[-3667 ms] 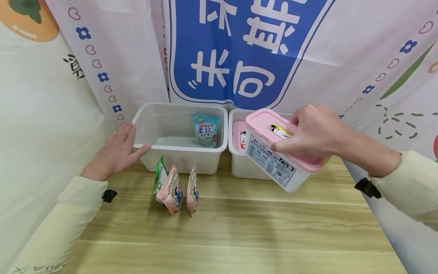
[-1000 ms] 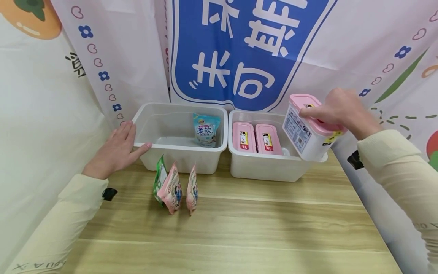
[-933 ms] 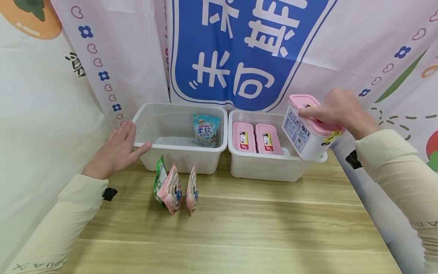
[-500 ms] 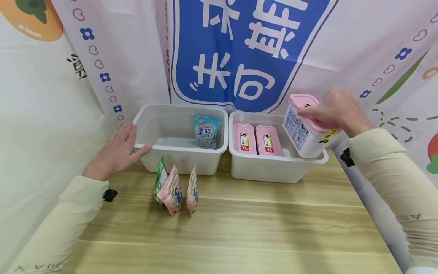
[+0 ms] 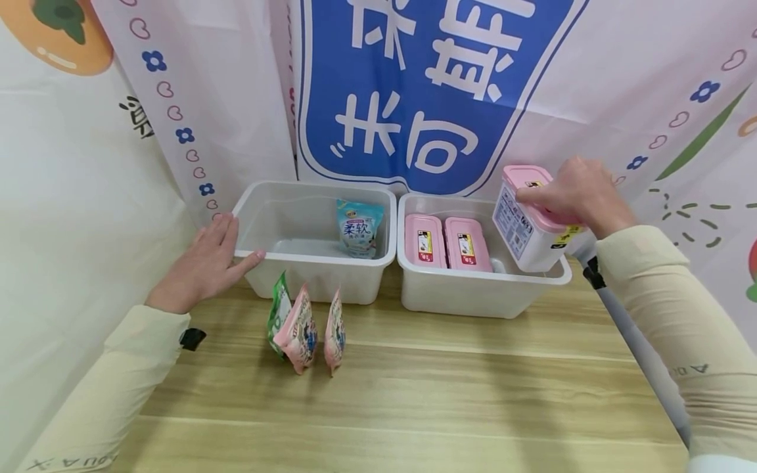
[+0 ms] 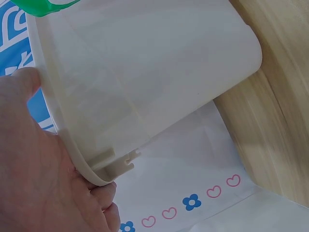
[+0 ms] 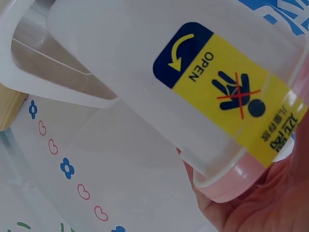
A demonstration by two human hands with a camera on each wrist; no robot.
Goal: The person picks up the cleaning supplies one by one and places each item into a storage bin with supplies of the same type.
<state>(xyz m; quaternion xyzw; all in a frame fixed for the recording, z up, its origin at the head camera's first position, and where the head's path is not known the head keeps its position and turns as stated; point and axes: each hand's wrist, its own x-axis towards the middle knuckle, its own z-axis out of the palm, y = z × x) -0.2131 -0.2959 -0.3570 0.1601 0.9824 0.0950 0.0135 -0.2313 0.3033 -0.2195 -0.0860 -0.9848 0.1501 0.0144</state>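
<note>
In the head view my right hand (image 5: pixel 582 194) grips a white tub with a pink lid (image 5: pixel 523 226) from above, thumb on the near side of the lid. The tub leans, its lower end inside the right end of the right bin (image 5: pixel 461 295). Two pink-lidded tubs (image 5: pixel 424 242) stand side by side in that bin's left part. The right wrist view shows a yellow "OPEN" label (image 7: pixel 231 92) on the held tub. My left hand (image 5: pixel 198 269) rests on the left bin's (image 5: pixel 319 279) front left corner, fingers fairly straight, thumb along the front rim (image 6: pixel 48 96).
A blue laundry pouch (image 5: pixel 358 228) stands in the left bin's right end. Before that bin, on the wooden table (image 5: pixel 414 394), stand a green packet (image 5: pixel 278 315) and two pink packets (image 5: pixel 299 332). A printed cloth (image 5: pixel 367 79) hangs behind the bins.
The held tub has moved right from above the right bin's middle to its right end, then slightly lower into the bin. The left hand has stayed on the left bin's corner.
</note>
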